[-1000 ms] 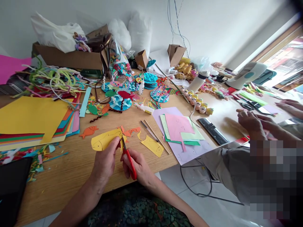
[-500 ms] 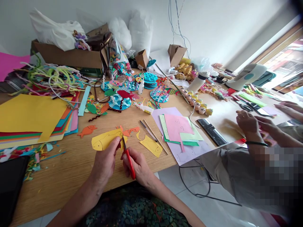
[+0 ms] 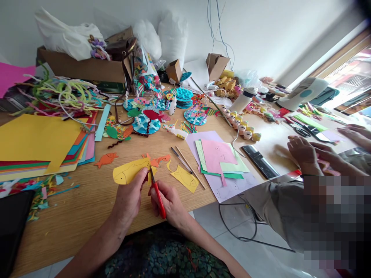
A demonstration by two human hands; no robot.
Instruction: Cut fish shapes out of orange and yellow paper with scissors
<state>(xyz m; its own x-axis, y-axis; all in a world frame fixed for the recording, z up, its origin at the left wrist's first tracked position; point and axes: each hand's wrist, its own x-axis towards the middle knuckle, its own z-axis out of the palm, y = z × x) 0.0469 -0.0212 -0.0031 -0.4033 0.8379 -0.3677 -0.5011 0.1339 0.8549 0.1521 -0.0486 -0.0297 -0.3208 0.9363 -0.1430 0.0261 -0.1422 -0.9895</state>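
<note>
A yellow paper piece [image 3: 124,173] with a fish drawn on it is pinched between the thumb and fingers of my left hand [image 3: 131,193]. My right hand [image 3: 166,197] grips red-handled scissors [image 3: 158,199], whose blades meet the paper's right end. Orange paper scraps [image 3: 159,159] lie just beyond the blades. To the right, a second yellow piece [image 3: 185,178] with a drawn fish rests on the table, beside a pen [image 3: 181,159] and a thin stick [image 3: 191,168]. An orange paper fish [image 3: 106,159] lies to the left.
Stacked coloured paper [image 3: 37,139] and a dark device [image 3: 14,227] are at left. Pink paper [image 3: 217,154] tops green and lilac sheets at right, near a black phone [image 3: 260,162]. Decorated blue discs [image 3: 147,125] stand behind. Another person's hands [image 3: 304,150] are at the far right.
The other person's hands have shifted slightly at the right. My hands, the scissors and the yellow paper hold almost the same position.
</note>
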